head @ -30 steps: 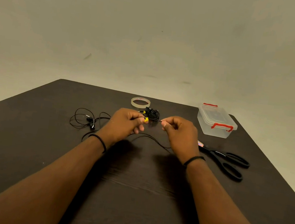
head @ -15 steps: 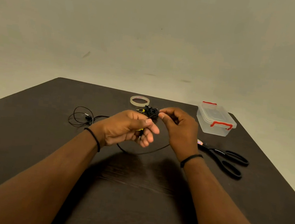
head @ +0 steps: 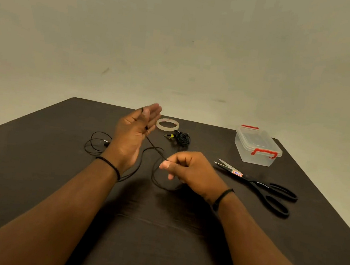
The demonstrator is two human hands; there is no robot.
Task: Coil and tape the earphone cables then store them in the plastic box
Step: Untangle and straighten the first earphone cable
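Nearby, scissors (head: 260, 184) and tape roll (head: 168, 124) lie — right hand (head: 191, 170) pinches cable (head: 156, 150) (left hand (head: 133, 131) flat).

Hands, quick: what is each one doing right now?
Left hand: fingers straight, the cable runs across it.
Right hand: pinching the cable.
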